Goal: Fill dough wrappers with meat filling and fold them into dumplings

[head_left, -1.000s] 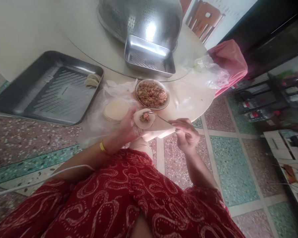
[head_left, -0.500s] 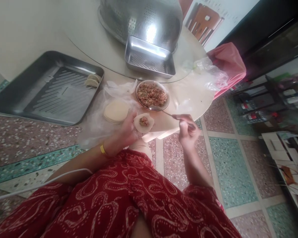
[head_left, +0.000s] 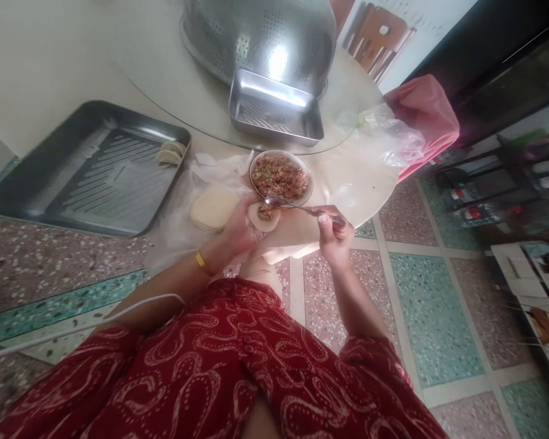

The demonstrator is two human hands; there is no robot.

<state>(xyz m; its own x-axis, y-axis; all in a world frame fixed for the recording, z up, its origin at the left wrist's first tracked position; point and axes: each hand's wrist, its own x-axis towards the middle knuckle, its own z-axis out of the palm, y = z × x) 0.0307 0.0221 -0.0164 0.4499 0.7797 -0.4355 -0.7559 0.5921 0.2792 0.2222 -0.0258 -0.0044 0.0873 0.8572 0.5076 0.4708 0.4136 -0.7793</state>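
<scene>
While left hand (head_left: 238, 235) cups wrapper (head_left: 264, 216) beside filling bowl (head_left: 280, 177) at table edge, right hand (head_left: 332, 228) pinches spoon (head_left: 297, 207): best kept level, filling set centrally, wrapper rim left clean.

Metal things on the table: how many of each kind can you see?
Trays: 2, a big one and a small one
Colander: 1
Spoon: 1, in the right hand
Total: 4
</scene>
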